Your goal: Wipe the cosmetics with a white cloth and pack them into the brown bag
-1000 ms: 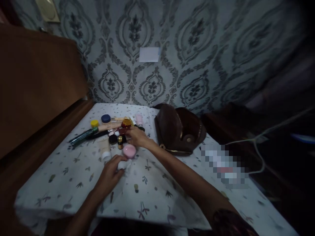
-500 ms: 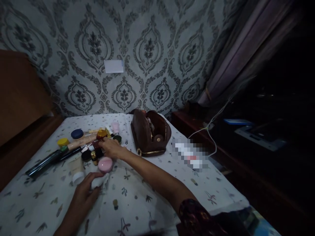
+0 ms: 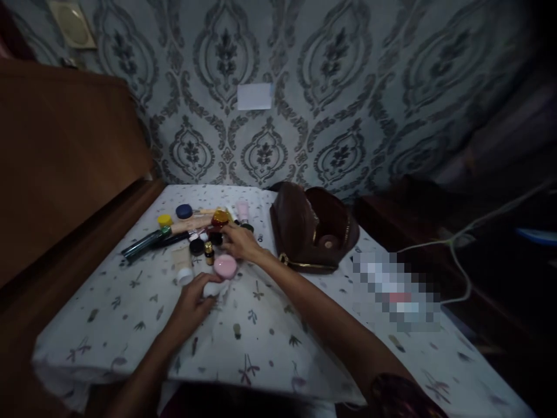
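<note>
My left hand (image 3: 194, 302) is closed around a white, crumpled, tissue-like thing (image 3: 212, 289) near the front of the cosmetics. A round pink jar (image 3: 225, 266) stands just beyond it. My right hand (image 3: 242, 241) reaches over the pile with its fingers apart, beside a dark container (image 3: 214, 238) and an amber jar (image 3: 221, 217); its fingertips partly hide what lies under them. Left of the pink jar are a small gold-capped bottle (image 3: 209, 253), a black round lid (image 3: 196, 247) and a beige tube with a white cap (image 3: 181, 266).
An open brown bag (image 3: 291, 232) stands right of the pile. Farther left lie a dark green tube (image 3: 141, 246), a yellow-lidded jar (image 3: 165, 220) and a blue round container (image 3: 183, 211). A pale pink tube (image 3: 242, 211) lies behind. A blurred-out object (image 3: 398, 293) and white cable (image 3: 461, 273) are at right.
The view has swung right-to-left, so everything appears farther right. My right hand has drawn back slightly over the pile; my left hand keeps hold of the white thing.
</note>
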Available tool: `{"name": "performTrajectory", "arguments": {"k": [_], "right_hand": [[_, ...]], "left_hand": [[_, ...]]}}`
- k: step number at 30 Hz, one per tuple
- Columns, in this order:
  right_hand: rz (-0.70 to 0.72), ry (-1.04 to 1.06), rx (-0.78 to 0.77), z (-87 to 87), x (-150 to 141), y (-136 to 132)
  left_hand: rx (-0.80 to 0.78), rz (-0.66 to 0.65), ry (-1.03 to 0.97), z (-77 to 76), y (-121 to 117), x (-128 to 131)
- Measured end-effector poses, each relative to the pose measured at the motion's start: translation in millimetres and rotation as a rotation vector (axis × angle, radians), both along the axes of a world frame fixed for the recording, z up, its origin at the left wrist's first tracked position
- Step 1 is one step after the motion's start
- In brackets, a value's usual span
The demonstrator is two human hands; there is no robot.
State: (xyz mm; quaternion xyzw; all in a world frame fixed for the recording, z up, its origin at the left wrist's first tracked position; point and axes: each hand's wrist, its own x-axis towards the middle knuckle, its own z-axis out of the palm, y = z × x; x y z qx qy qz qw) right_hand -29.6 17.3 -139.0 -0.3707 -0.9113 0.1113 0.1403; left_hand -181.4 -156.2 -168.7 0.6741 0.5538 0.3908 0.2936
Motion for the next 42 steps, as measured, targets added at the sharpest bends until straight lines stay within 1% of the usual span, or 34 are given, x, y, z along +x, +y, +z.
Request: {"name": "performTrajectory", "arguments": {"k": [4, 6, 9, 11, 12, 14, 16, 20, 25, 27, 29, 32, 34, 36, 39, 40, 42], "right_hand": [[-0.13, 0.477, -0.036, -17.7, 9, 0], [-0.19, 0.716, -0.094, -22.8, 15, -4], [-0.232, 0.994, -0.294, -23.7, 24, -16], [-0.215, 1.095, -0.43, -21.7, 29, -26], [-0.201, 1.12, -0.474, -20.6, 32, -31], [-0.183, 1.139, -0.51, -18.9, 37, -39], [-0.184, 1.132, -0.509, -18.1, 41, -45], [-0.176, 1.117, -0.492, -16.0, 41, -46], [-0.173, 1.215, -0.477, -14.3, 21, -35], [-0.18, 1.201, -0.451, -17.4, 11, -30], [-0.185, 1.126, -0.409, -22.7, 4, -27], [-0.136, 0.949, -0.317, -30.9, 1, -24], [-0.107, 0.859, -0.277, -34.0, 2, -23], [-0.099, 0.81, -0.242, -34.9, 5, -22], [-0.095, 0.749, -0.193, -35.3, 9, -20], [-0.096, 0.729, -0.184, -35.8, 10, -19], [-0.095, 0.698, -0.185, -37.2, 12, -17]], "left_hand": [[-0.005, -0.004, -0.037, 1.2, -1, -1], [-0.018, -0.007, -0.052, 2.9, -3, -1], [-0.018, -0.002, -0.06, 5.2, -4, -1], [-0.01, 0.0, -0.06, 5.5, -5, -1], [-0.008, -0.001, -0.059, 5.1, -5, -1], [-0.001, -0.005, -0.059, 3.8, -4, -1], [0.004, -0.002, -0.054, 2.5, -4, -1], [0.001, 0.012, -0.031, 2.7, -4, -1], [0.004, 0.008, -0.013, 5.4, -6, -1], [-0.009, 0.002, 0.002, 4.4, -6, -2], [-0.011, 0.006, 0.024, 1.3, -6, -2], [0.035, 0.018, 0.036, -5.7, -3, -4], [0.037, 0.023, 0.051, -10.5, -2, -7], [0.026, 0.021, 0.069, -15.3, -2, -11], [-0.014, -0.018, 0.093, -24.5, -4, -16], [-0.021, -0.001, 0.091, -28.1, -5, -16], [-0.015, 0.074, 0.071, -35.7, -7, -17]]}}
